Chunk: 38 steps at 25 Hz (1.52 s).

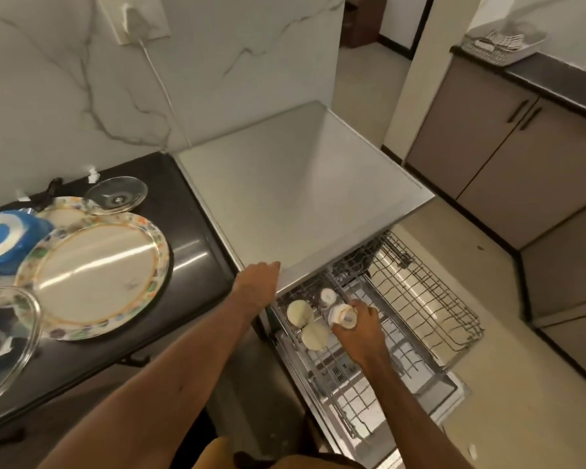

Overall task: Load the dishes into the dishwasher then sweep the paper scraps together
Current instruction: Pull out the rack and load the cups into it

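A small white cup with an orange rim (344, 316) is being set into the pulled-out grey wire dishwasher rack (335, 374), right of centre low in the frame. By judgement, it is best being turned mouth-down and seated between tines, just beside the two pale upturned bowls (300, 312) without knocking them. The cup is being gripped by the curled fingers of the right hand (361, 328). The left hand (256, 282), fingers relaxed and holding nothing, is being rested on the front edge of the steel tabletop (301, 184) at frame centre.
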Available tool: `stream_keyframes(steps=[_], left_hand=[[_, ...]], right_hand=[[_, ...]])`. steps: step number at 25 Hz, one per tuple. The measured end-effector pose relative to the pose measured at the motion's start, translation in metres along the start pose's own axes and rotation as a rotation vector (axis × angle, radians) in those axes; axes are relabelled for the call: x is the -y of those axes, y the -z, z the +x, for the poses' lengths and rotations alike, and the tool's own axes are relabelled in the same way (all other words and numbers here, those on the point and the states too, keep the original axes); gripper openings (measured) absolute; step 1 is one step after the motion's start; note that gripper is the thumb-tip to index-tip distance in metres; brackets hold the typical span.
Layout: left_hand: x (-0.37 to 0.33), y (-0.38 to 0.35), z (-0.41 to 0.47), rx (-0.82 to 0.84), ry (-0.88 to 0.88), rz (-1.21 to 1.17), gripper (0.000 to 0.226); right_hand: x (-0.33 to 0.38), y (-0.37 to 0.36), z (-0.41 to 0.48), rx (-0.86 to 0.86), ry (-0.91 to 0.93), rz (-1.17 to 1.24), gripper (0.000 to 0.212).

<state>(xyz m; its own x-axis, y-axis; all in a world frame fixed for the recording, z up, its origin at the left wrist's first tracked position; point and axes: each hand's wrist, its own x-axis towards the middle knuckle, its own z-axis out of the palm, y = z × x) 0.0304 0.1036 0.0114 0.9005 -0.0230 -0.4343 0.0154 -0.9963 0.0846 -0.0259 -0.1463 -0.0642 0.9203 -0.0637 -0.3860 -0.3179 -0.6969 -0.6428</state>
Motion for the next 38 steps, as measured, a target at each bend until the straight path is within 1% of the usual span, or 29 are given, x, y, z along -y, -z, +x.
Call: stream_keyframes(steps=[2, 4, 8, 13, 14, 16, 18, 19, 24, 27, 30, 33, 36, 38], left_hand=[[-0.007, 0.007, 0.012, 0.038, 0.011, 0.105, 0.050], [-0.010, 0.009, 0.020, 0.066, 0.019, 0.155, 0.040], [-0.019, 0.013, 0.029, 0.088, 0.022, 0.204, 0.030], [-0.024, 0.026, 0.034, 0.108, -0.037, 0.219, 0.029], [-0.023, 0.027, 0.035, 0.111, -0.041, 0.212, 0.030], [-0.023, 0.029, 0.037, 0.120, -0.038, 0.207, 0.029], [-0.024, 0.030, 0.039, 0.126, -0.033, 0.210, 0.027], [-0.024, 0.031, 0.039, 0.128, -0.031, 0.211, 0.026], [-0.022, 0.027, 0.040, 0.130, -0.016, 0.189, 0.025], [-0.021, 0.025, 0.041, 0.123, -0.007, 0.183, 0.026], [-0.020, 0.022, 0.042, 0.120, -0.001, 0.181, 0.028], [-0.021, 0.020, 0.041, 0.124, 0.013, 0.184, 0.031], [-0.023, 0.019, 0.041, 0.113, 0.018, 0.180, 0.035], [-0.024, 0.017, 0.041, 0.099, 0.017, 0.182, 0.038]], right_hand=[[-0.015, -0.001, 0.026, 0.050, -0.021, -0.041, 0.079], [-0.027, -0.005, 0.051, 0.102, -0.021, -0.118, 0.079], [-0.049, -0.021, 0.096, 0.212, 0.055, -0.306, 0.069], [-0.069, -0.041, 0.131, 0.283, 0.089, -0.498, 0.053], [-0.073, -0.047, 0.138, 0.275, 0.103, -0.535, 0.054], [-0.081, -0.059, 0.150, 0.267, 0.115, -0.578, 0.062], [-0.088, -0.071, 0.164, 0.279, 0.086, -0.550, 0.072], [-0.089, -0.075, 0.170, 0.286, 0.072, -0.535, 0.073], [-0.093, -0.091, 0.189, 0.320, 0.091, -0.520, 0.060], [-0.096, -0.098, 0.192, 0.317, 0.094, -0.482, 0.066], [-0.097, -0.100, 0.196, 0.319, 0.055, -0.424, 0.065], [-0.096, -0.096, 0.190, 0.308, -0.008, -0.359, 0.054], [-0.094, -0.091, 0.183, 0.316, 0.020, -0.407, 0.048], [-0.098, -0.088, 0.179, 0.307, 0.009, -0.390, 0.043]])
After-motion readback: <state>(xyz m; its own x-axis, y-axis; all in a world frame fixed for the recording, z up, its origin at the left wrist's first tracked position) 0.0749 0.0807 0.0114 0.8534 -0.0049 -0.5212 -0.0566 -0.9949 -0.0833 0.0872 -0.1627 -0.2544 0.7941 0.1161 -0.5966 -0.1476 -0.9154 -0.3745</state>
